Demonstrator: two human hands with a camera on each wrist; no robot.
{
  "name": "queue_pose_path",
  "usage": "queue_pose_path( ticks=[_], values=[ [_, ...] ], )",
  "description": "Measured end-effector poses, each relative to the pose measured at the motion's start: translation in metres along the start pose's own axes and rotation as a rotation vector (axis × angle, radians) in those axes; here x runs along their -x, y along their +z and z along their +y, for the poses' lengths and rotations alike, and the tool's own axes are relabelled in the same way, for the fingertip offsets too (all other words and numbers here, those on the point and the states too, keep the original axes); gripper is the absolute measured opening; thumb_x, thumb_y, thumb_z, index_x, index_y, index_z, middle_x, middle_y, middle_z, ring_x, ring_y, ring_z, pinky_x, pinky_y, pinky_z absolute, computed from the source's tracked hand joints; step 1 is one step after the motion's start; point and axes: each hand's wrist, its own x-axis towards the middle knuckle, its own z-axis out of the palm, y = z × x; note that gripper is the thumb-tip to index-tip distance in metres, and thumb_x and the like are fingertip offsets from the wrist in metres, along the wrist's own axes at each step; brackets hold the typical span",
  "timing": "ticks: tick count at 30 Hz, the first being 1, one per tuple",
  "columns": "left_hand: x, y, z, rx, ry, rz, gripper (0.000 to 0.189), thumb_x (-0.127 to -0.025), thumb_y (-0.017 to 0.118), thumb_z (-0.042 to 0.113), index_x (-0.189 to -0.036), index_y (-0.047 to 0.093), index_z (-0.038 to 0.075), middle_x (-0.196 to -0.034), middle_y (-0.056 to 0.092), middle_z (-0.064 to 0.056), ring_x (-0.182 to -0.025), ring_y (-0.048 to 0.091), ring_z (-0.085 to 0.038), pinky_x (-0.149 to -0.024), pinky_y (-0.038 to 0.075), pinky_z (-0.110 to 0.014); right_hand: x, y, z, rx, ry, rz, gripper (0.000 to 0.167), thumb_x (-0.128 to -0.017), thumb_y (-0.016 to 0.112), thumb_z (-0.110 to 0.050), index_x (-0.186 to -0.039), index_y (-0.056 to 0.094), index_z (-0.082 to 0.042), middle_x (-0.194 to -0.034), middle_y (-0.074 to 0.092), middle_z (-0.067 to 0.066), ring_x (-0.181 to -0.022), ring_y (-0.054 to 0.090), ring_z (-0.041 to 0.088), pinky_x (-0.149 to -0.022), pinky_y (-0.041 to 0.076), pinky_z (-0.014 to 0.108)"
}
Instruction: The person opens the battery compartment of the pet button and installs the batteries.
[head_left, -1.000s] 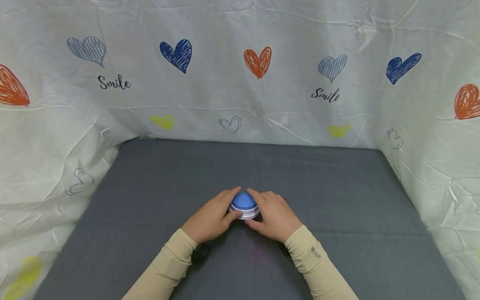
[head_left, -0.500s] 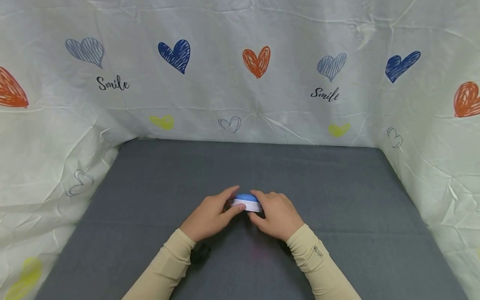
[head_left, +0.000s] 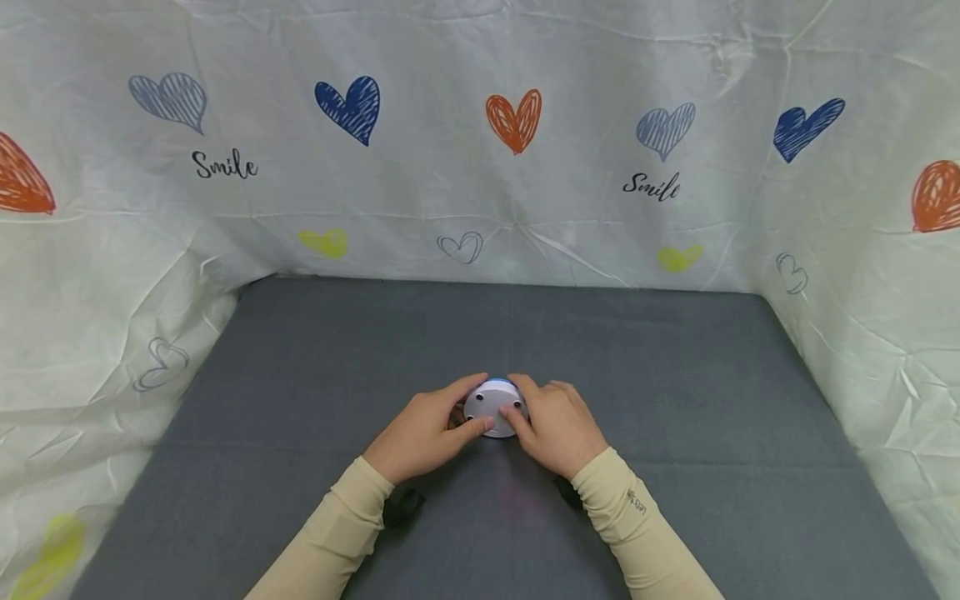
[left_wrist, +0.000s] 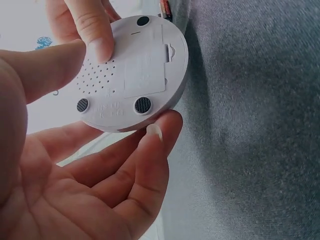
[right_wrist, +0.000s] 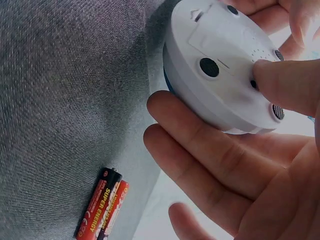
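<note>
A round push-button buzzer with a white base and a blue dome is tipped so its underside faces me. The left wrist view shows the base with black foot pads, speaker holes and a battery cover that is in place. My left hand grips it from the left, fingers at the rim and thumb over the underside. From the right, my right hand holds the other side, its thumb pressed on the base near the speaker holes. Most of the blue dome is hidden behind the base.
Two red-and-black batteries lie on the grey cloth-covered table, beyond the right hand. A white sheet printed with hearts and "Smile" encloses the back and sides of the table.
Both hands have turned the buzzer over from dome-up until its white underside faces me. The right thumb has moved onto the base. Both forearms stay nearly where they were.
</note>
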Motion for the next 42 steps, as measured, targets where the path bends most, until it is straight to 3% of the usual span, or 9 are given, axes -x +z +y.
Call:
queue_pose_path(
  ticks=[5, 14, 20, 26, 33, 42],
  values=[
    [-0.001, 0.001, -0.001, -0.016, -0.006, -0.001, 0.067, -0.104, 0.074, 0.042, -0.162, 0.052, 0.018, -0.095, 0.070, 0.007, -0.079, 0.060, -0.008, -0.070, 0.051, -0.027, 0.000, 0.002, -0.001, -0.020, 0.025, -0.002, 0.045, -0.105, 0.072, -0.031, -0.141, 0.066, -0.003, -0.078, 0.075, 0.004, -0.079, 0.074, 0.023, -0.117, 0.044, 0.067],
    [-0.002, 0.004, -0.003, -0.018, -0.047, -0.022, 0.070, -0.103, 0.076, 0.040, -0.162, 0.051, 0.014, -0.089, 0.066, 0.006, -0.076, 0.058, -0.009, -0.068, 0.048, -0.027, -0.001, 0.006, -0.003, -0.015, 0.077, 0.048, 0.042, -0.105, 0.074, -0.032, -0.137, 0.069, -0.005, -0.083, 0.077, 0.006, -0.078, 0.073, 0.023, -0.112, 0.038, 0.066],
    [-0.002, 0.007, -0.005, -0.009, -0.070, -0.009, 0.071, -0.101, 0.079, 0.039, -0.161, 0.051, 0.013, -0.092, 0.069, 0.006, -0.079, 0.060, -0.008, -0.071, 0.050, -0.027, -0.001, 0.009, -0.003, -0.009, 0.099, 0.064, 0.038, -0.105, 0.073, -0.028, -0.135, 0.070, -0.006, -0.084, 0.078, 0.005, -0.081, 0.073, 0.023, -0.111, 0.037, 0.066],
    [-0.002, 0.009, -0.006, -0.024, -0.085, -0.012, 0.085, -0.097, 0.081, 0.044, -0.165, 0.044, 0.008, -0.106, 0.068, 0.001, -0.091, 0.061, -0.013, -0.080, 0.050, -0.030, 0.000, 0.010, -0.004, -0.024, 0.105, 0.059, 0.035, -0.105, 0.073, -0.024, -0.135, 0.070, -0.007, -0.084, 0.078, 0.005, -0.084, 0.075, 0.023, -0.111, 0.037, 0.065],
    [-0.001, 0.010, -0.004, -0.031, -0.091, -0.015, 0.091, -0.096, 0.083, 0.046, -0.167, 0.041, 0.006, -0.140, 0.068, -0.011, -0.109, 0.066, -0.018, -0.094, 0.056, -0.040, 0.000, 0.011, -0.005, -0.018, 0.110, 0.066, 0.033, -0.104, 0.073, -0.023, -0.132, 0.072, -0.006, -0.079, 0.076, 0.003, -0.079, 0.073, 0.022, -0.110, 0.037, 0.065],
    [-0.001, 0.012, -0.005, -0.042, -0.059, -0.020, 0.086, -0.100, 0.079, 0.040, -0.168, 0.038, 0.007, -0.142, 0.067, -0.013, -0.117, 0.065, -0.020, -0.099, 0.055, -0.044, 0.000, 0.010, -0.004, -0.013, 0.112, 0.056, 0.034, -0.104, 0.073, -0.024, -0.131, 0.071, -0.004, -0.078, 0.075, 0.004, -0.077, 0.073, 0.022, -0.109, 0.037, 0.066]
  ],
)
